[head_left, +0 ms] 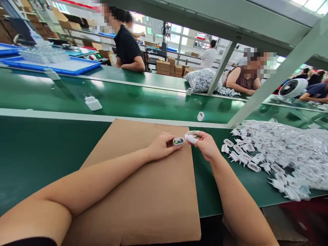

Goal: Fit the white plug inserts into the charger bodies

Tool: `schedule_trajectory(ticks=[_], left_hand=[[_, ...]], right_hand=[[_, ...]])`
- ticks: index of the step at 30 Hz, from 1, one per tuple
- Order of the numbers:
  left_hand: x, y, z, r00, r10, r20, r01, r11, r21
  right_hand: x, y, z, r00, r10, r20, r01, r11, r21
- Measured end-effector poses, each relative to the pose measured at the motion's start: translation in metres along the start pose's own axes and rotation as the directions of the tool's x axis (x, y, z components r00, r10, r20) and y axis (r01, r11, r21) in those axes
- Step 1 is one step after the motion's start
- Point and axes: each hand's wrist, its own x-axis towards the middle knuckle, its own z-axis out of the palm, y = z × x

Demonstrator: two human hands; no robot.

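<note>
My left hand [162, 147] is closed around a white charger housing [178, 140], whose open end faces me and shows electronic parts inside. Just to its right, my right hand [206, 145] pinches a small white plug cap [191, 137] between covered fingertips. A narrow gap separates the cap from the housing. Both hands are over the upper right part of a brown cardboard sheet [153, 191] on the green bench. To the right of my right hand lie several loose white plug caps [243, 159], spilling from a clear plastic bag [302, 147].
On the green belt [143, 106] beyond the white strip sit a white charger [93, 103] and a white housing [201, 116]. A slanted metal post [271, 75] rises at right. Blue trays [77, 68] stand far left. Co-workers sit across the line, near another bag [201, 79].
</note>
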Motion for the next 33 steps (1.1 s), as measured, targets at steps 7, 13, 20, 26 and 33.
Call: schedule_trajectory(ticks=[7,13,20,26,33], left_hand=[[0.006,-0.003,-0.001,0.998,-0.044,0.039,0.048,0.993,-0.111],[0.006,-0.003,-0.002,0.998,-0.045,0.035,0.05,0.989,-0.139],[0.007,-0.003,-0.003,0.999,-0.026,0.034,0.03,0.994,-0.107],[0.007,-0.004,-0.001,0.999,-0.035,0.025,0.038,0.993,-0.116],[0.008,-0.004,-0.002,0.998,-0.028,0.049,0.035,0.99,-0.139]], right_hand=[[-0.018,-0.001,0.013,0.828,-0.547,0.128,0.495,0.602,-0.627],[-0.011,0.005,0.02,0.766,-0.548,0.335,0.577,0.357,-0.734],[-0.005,0.004,0.018,0.806,-0.499,0.318,0.55,0.435,-0.713],[-0.006,-0.002,0.017,0.78,-0.5,0.377,0.565,0.303,-0.767],[-0.003,-0.011,0.016,0.766,-0.471,0.438,0.614,0.333,-0.716]])
